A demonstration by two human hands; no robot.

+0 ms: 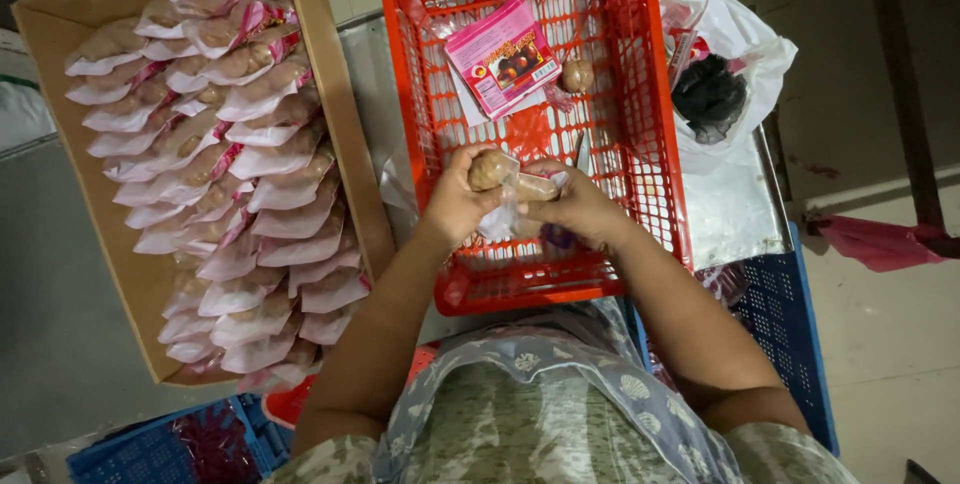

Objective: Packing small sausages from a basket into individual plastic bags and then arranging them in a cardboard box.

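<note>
We hold a clear pouch (515, 194) over the red basket (655, 144), left hand (455, 202) fingers closed on a brown ball (490, 169), right hand (580, 206) gripping the pouch; cardboard box (340, 124) mostly full, one loose ball (577, 75) left.

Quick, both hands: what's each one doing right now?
Left hand: closed on a round brown ball.
Right hand: closed on a clear bag.

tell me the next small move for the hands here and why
Probably ease the round brown ball into the clear bag. The left hand holds the ball at the bag's mouth, the right hand grips the bag, and the cardboard box already holds rows of filled packets.
</note>
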